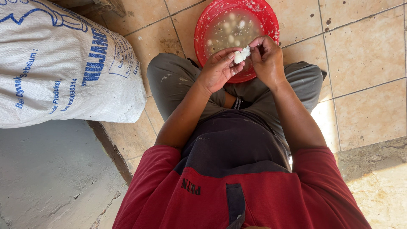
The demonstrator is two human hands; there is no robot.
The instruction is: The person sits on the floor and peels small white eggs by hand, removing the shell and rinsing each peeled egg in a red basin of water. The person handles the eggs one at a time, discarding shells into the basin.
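Both hands — left hand (218, 70), right hand (267, 59) — pinch one small white piece (241, 55) over the red basin (271, 25) at twelve o'clock; many pale pieces (231, 38) already float in its cloudy water.

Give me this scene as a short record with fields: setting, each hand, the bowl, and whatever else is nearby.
setting: person seated cross-legged on a tiled floor, seen from above
left hand: left hand pinches a small white piece at the fingertips
right hand: right hand grips the same piece from the other side
bowl: red basin of cloudy water with pale lumps floating, just beyond the hands
nearby: large white woven sack with blue print, lying to the person's left
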